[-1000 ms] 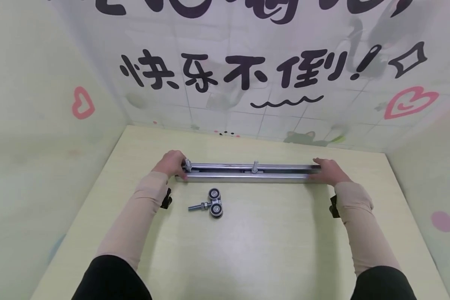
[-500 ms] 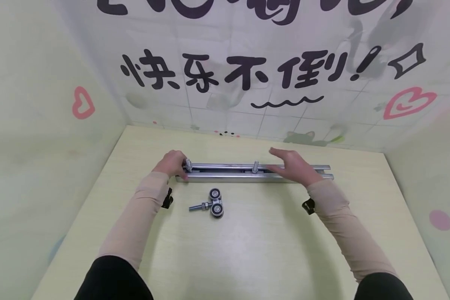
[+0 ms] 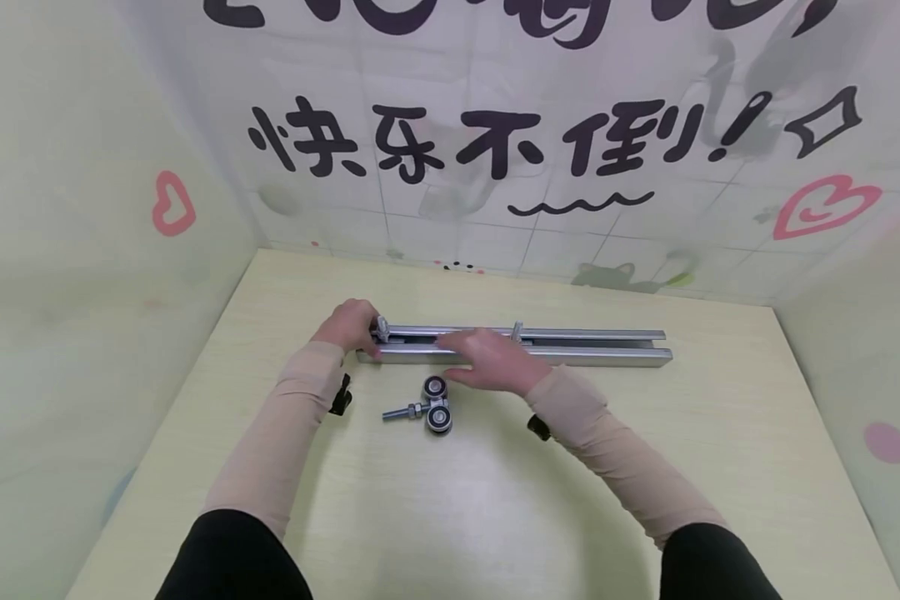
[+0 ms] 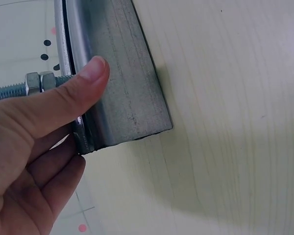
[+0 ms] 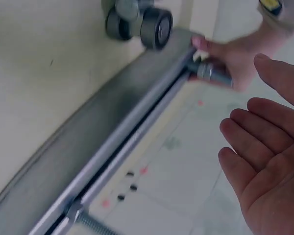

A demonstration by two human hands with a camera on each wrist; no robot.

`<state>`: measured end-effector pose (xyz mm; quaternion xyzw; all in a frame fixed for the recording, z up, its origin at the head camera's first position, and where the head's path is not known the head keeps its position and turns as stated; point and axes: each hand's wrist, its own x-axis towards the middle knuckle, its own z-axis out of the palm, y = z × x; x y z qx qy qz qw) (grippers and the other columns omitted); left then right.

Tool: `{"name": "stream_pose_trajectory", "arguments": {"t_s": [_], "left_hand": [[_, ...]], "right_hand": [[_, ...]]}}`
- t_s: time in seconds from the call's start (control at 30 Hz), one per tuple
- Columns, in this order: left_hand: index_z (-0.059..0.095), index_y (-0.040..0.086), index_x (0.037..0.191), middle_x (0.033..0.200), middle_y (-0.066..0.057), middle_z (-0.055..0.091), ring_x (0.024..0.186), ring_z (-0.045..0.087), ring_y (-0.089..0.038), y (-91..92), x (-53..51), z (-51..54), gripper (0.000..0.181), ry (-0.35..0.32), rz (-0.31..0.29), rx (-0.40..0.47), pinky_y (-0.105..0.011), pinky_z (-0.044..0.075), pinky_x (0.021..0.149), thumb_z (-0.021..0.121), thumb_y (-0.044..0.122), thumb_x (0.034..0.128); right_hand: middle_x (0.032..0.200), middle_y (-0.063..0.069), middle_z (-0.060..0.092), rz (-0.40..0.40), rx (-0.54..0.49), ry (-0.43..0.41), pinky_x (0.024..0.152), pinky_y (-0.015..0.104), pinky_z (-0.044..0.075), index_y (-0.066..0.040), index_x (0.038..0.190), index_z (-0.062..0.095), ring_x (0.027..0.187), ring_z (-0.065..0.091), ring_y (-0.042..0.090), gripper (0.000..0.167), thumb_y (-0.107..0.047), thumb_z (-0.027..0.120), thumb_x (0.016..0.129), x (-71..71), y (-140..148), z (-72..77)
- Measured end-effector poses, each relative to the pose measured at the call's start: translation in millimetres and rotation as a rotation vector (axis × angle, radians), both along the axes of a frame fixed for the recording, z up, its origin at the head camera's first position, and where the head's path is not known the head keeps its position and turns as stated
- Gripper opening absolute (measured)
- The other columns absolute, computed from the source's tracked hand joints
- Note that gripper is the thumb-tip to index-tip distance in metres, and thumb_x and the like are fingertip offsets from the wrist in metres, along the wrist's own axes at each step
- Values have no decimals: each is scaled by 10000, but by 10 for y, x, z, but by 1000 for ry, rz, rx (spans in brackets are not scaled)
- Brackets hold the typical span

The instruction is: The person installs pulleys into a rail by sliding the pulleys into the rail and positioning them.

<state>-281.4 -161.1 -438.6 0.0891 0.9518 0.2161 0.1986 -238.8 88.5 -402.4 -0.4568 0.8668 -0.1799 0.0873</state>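
A slotted metal rail lies along the table, its slot facing up. My left hand grips its left end, the thumb on the near side wall in the left wrist view. Beside that thumb a threaded bolt with two nuts sticks out of the slot. A second bolt rises from the slot farther right. Fingers extended, my right hand hovers at the rail between the bolts and holds nothing. Just in front of the rail, a roller trolley lies on its side, its threaded stem pointing left.
The pale wooden table ends at a printed backdrop behind the rail. Fabric walls rise on the left and right. A small black device is strapped under the left wrist, another under the right.
My right hand has let go of the rail's right end and travelled left along it, past the second bolt. The left hand keeps its grip; the rail and trolley lie where they were.
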Motion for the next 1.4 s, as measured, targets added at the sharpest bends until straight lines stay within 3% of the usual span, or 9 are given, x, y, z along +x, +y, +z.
{"name": "stream_pose_trajectory", "arguments": {"t_s": [0.13,0.37,0.47,0.63,0.7,0.97,1.23,1.4], "left_hand": [[687,-7,888,819,-89,666,714,577,-189,4,-13,-5,354,6,-2,9,-315,495,689,834,93,581],[693,2,864,791,-75,662,690,554,-182,8,2,17,341,10,11,2,-302,479,666,838,87,567],[696,5,844,776,-70,660,683,541,-180,12,24,24,325,21,3,-3,-304,470,658,840,95,567],[696,12,832,773,-68,658,698,538,-190,15,60,14,324,43,-3,-9,-321,463,675,847,109,562],[696,18,830,779,-67,658,707,545,-194,17,72,7,325,42,1,-8,-323,467,683,849,113,559],[695,28,828,782,-62,655,724,542,-203,21,107,-34,325,53,-2,-16,-336,463,696,851,121,558],[694,34,813,777,-63,653,718,549,-202,30,129,-39,320,60,-5,-29,-340,467,705,855,128,554],[693,32,834,793,-66,658,720,563,-201,36,142,-36,338,49,5,-19,-334,476,706,854,122,551]], "right_hand": [[1183,122,595,57,49,0,904,295,455,-11,1165,577,1048,588,219,394,-193,653,824,99,-236,-89],[1111,81,636,154,132,70,822,223,486,-27,1093,624,966,622,175,342,-160,690,785,197,-503,-275],[1047,67,658,165,152,37,793,200,487,-37,1037,644,907,630,151,268,-127,681,787,235,-586,-363],[844,-12,654,156,207,19,627,172,473,-88,854,658,686,559,72,60,-94,655,795,324,-708,-499],[795,-36,636,139,241,51,560,187,463,-111,807,652,638,527,66,17,-106,636,811,365,-745,-543],[735,-63,652,148,306,283,461,181,437,-173,774,670,578,560,62,163,-126,545,869,499,-840,-730],[719,-74,641,137,323,339,455,169,442,-185,770,671,559,526,47,188,-72,547,855,545,-861,-760],[725,-84,637,158,294,441,452,167,447,-187,782,670,598,561,45,183,-68,548,847,557,-818,-730]]}}
